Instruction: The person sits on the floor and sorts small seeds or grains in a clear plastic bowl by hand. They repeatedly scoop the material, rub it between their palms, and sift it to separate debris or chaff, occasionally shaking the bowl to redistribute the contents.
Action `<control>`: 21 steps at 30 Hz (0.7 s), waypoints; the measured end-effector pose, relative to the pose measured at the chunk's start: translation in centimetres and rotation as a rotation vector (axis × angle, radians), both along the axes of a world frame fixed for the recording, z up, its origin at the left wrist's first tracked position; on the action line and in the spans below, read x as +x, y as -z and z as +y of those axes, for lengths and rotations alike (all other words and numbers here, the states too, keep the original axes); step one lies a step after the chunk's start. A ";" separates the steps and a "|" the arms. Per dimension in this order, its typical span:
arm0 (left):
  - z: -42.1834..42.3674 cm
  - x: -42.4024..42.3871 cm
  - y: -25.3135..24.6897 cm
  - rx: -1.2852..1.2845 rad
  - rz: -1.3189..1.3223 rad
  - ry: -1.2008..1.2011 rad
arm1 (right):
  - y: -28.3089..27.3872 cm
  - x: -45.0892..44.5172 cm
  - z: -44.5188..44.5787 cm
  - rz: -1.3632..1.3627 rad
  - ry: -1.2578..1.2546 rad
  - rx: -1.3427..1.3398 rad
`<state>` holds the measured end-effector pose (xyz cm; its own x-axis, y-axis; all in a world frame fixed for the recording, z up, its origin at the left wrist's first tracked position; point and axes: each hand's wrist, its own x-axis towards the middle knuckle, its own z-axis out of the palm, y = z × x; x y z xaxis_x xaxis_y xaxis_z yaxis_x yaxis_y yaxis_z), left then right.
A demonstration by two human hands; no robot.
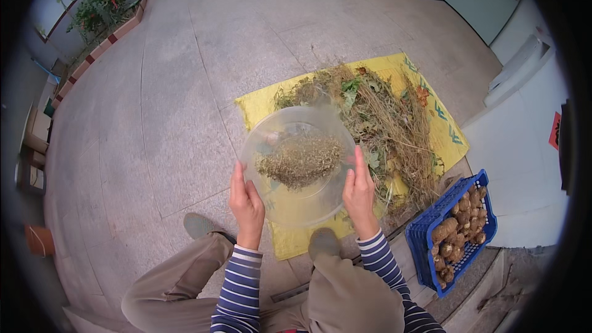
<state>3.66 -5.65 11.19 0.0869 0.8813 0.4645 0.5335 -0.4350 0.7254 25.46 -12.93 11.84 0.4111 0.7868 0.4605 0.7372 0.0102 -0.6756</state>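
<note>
Between my two hands is a round translucent plastic basin (296, 212), held in front of my knees. My left hand (246, 206) grips its left side, and my right hand (360, 196) grips the right side. Inside lies a loose heap of small brownish-green seeds or chaff (300, 159), slightly blurred. Under and beyond the basin a yellow woven plastic sheet (286, 243) with green markings is spread on the ground. Dried plant stalks and leaves (393, 120) are piled on the sheet, some partly hidden behind the basin.
A blue plastic crate (418, 254) of brown tubers (455, 236) stands tilted at my right. Grey stone paving (185, 78) stretches ahead. A brick-edged planting bed with green plants (99, 7) runs along the far left wall. An orange-brown bucket (39, 240) stands at left.
</note>
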 end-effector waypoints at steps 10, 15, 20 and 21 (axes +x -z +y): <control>-2.1 0.3 -0.2 -0.159 -0.099 0.007 | -1.3 0.2 -3.3 0.110 0.015 -0.099; -5.0 0.5 -2.9 0.299 -0.177 0.002 | 0.3 0.5 -6.2 0.136 0.045 0.283; -2.1 0.4 -0.1 -0.008 0.032 -0.009 | 0.2 0.7 -2.6 -0.011 0.041 -0.022; -1.6 0.4 0.2 -0.079 0.081 0.000 | 0.4 0.7 -2.3 -0.025 0.024 -0.079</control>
